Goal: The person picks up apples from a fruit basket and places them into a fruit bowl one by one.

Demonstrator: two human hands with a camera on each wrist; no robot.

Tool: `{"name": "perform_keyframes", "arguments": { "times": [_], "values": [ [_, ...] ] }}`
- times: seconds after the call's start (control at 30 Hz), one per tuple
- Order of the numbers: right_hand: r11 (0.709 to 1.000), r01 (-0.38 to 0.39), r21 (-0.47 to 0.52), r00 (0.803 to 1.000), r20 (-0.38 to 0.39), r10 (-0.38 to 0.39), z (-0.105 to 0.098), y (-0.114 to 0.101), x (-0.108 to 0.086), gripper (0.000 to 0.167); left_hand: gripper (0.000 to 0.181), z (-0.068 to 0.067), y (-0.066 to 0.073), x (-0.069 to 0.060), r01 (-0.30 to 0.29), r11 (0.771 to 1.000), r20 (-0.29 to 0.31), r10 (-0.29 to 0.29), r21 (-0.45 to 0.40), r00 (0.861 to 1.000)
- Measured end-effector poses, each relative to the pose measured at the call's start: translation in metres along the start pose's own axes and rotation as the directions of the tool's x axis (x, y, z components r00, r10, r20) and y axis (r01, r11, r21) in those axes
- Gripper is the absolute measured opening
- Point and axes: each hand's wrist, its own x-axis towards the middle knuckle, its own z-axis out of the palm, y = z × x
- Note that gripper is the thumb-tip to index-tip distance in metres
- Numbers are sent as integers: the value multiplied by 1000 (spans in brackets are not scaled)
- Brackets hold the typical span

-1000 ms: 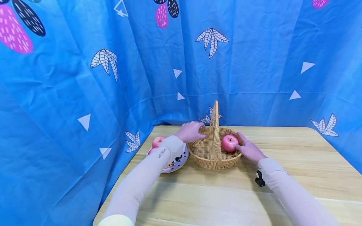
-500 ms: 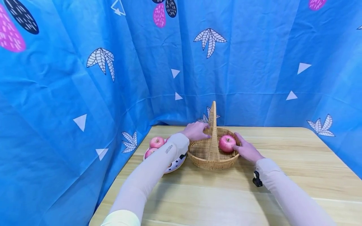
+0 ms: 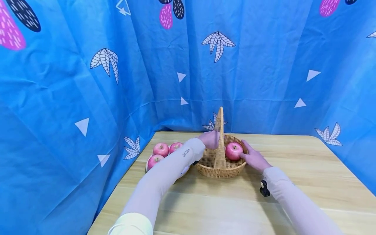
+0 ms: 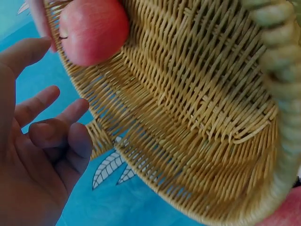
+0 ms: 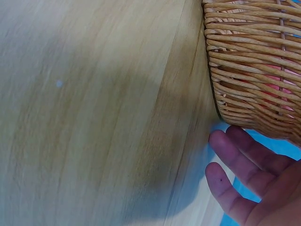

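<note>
A wicker basket (image 3: 215,173) with a tall arched handle (image 3: 220,156) stands on the table. One red apple (image 3: 233,151) lies in its right half. My left hand (image 3: 210,139) reaches over the basket at the handle, which hides its fingertips in the head view. In the left wrist view the left hand (image 4: 37,136) holds nothing, its fingers loosely bent beside the rim. My right hand (image 3: 255,159) holds the basket's right rim, thumb inside by the apple and forefinger along the outside. The right wrist view shows its other fingers (image 5: 244,179) spread below the wickerwork.
To the basket's left is a patterned plate (image 3: 184,171), partly hidden by the left sleeve (image 3: 167,173). On it lie a far-left apple (image 3: 160,149), a right apple (image 3: 175,147) and a near apple (image 3: 154,160). A blue curtain (image 3: 258,81) hangs behind the table (image 3: 217,209).
My left hand has moved rightward, from above the plate side of the basket to the handle. More of the plate's apples show now. The right hand stays at the basket's rim.
</note>
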Motion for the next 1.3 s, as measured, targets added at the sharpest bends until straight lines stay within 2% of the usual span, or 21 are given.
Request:
{"name": "perform_keyframes", "arguments": {
  "times": [0.13,0.27,0.33,0.5,0.6,0.7,0.77,0.87,1.03,1.13,1.3],
  "values": [
    [1000,-5,1,1000,11,5,2,2,0,80,55,5,3,3,-30,999,29,31,-38,999],
    [1000,-6,4,1000,20,6,1,4,0,81,57,7,5,7,-43,997,39,46,-60,998],
    [1000,-1,3,1000,17,1,1,5,1,81,56,8,6,9,-69,994,46,73,-79,996],
    [1000,-3,7,1000,7,3,3,6,0,81,53,15,6,14,-132,968,100,156,-213,983],
    [1000,-2,0,1000,7,2,4,5,-1,81,58,24,3,19,-110,951,145,157,-289,977],
    [1000,3,-5,1000,2,-3,4,6,-1,80,61,30,2,21,-89,946,166,147,-313,975],
    [1000,5,-9,1000,-3,-5,2,7,-1,80,61,27,5,19,-87,949,168,143,-303,975],
    [1000,8,-14,1000,-4,-9,1,7,0,80,60,17,12,9,-80,953,177,136,-291,975],
    [1000,2,-3,1000,1,-2,0,6,-1,81,56,4,21,-5,-88,972,172,127,-217,977],
    [1000,-4,7,1000,-1,4,1,5,-2,80,48,2,23,-6,-100,982,158,125,-159,980],
    [1000,-10,9,1000,1,10,1,3,-3,78,34,3,20,-4,-138,990,109,138,-3,984]
  ]
}}
